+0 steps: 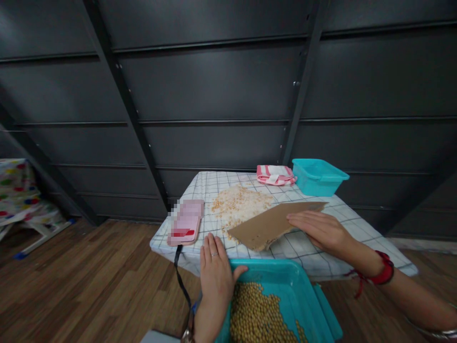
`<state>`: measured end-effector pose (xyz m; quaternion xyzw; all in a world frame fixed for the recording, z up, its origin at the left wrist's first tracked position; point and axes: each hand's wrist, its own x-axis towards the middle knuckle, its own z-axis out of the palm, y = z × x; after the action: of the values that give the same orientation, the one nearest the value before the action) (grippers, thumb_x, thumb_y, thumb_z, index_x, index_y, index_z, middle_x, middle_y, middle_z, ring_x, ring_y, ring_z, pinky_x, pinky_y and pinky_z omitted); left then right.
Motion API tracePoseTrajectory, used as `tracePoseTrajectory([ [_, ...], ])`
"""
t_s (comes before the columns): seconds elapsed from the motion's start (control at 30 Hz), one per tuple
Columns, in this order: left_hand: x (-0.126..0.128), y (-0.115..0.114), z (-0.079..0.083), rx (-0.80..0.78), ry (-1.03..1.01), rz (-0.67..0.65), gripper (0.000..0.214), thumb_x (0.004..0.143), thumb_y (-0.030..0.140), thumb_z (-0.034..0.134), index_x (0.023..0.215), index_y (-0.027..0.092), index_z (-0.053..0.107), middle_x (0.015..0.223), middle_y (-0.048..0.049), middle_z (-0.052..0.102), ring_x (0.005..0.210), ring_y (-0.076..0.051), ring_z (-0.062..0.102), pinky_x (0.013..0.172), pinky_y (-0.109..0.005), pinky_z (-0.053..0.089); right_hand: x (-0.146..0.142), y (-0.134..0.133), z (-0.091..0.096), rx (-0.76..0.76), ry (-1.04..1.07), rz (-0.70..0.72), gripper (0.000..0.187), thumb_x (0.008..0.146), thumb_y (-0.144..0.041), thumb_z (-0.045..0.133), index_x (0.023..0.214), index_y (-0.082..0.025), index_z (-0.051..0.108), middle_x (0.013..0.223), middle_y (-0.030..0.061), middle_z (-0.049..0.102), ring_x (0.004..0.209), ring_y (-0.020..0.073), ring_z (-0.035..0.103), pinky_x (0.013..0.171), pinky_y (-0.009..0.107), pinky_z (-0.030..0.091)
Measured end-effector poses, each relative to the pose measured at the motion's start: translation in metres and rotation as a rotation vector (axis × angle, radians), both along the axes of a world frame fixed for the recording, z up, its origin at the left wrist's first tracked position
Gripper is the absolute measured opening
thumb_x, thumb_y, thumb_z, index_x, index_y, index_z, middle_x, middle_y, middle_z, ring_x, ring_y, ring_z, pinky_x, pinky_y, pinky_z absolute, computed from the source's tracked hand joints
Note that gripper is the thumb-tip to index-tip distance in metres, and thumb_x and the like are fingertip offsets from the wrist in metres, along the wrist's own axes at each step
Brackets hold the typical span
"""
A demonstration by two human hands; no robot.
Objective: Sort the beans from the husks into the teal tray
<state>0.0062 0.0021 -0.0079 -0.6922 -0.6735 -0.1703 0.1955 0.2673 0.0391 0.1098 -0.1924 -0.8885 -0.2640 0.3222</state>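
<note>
Dark grey wall panels stand behind a small table covered in a white checked cloth, set on a wood-plank floor. On the cloth lies a flat piece of cardboard, its long axis running from the near left up toward the far right. The right hand rests palm down on its right part, fingers together and stretched flat, pressing rather than clamping. Just beyond the cardboard's far left edge spreads a pile of pale grain, touching or nearly touching that edge; the right hand is the nearer one to it. The right wrist wears a red band, and the forearm comes in from the lower right.

At the near table edge a teal tray holds yellowish beans. The left hand grips its far left rim, fingers laid outside and thumb hooked inside.

Left of the grain lies a pink phone with a black strap hanging off the table. At the far side sit a pink striped cloth and a second teal tub.
</note>
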Motion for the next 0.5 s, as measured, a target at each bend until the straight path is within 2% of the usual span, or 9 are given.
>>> tracePoseTrajectory([
  [0.27, 0.000, -0.001, 0.001, 0.000, 0.054, 0.030, 0.095, 0.062, 0.070, 0.049, 0.122, -0.003, 0.043, 0.128, -0.0310, 0.043, 0.120, -0.038, 0.041, 0.096, -0.049, 0.037, 0.023, -0.016, -0.002, -0.002, 0.010, -0.050, 0.055, 0.080, 0.001, 0.036, 0.130, -0.022, 0.038, 0.098, 0.0039, 0.068, 0.093, 0.0133, 0.062, 0.080, 0.027, 0.053],
  [0.5, 0.000, 0.000, -0.002, 0.023, 0.013, 0.023, 0.092, 0.065, 0.069, 0.046, 0.125, 0.000, 0.042, 0.130, -0.0300, 0.042, 0.121, -0.037, 0.040, 0.098, -0.051, 0.035, 0.019, -0.006, -0.003, 0.027, 0.076, -0.120, 0.055, 0.081, -0.002, 0.039, 0.132, -0.024, 0.037, 0.101, 0.0026, 0.067, 0.093, 0.0145, 0.062, 0.082, 0.028, 0.052],
])
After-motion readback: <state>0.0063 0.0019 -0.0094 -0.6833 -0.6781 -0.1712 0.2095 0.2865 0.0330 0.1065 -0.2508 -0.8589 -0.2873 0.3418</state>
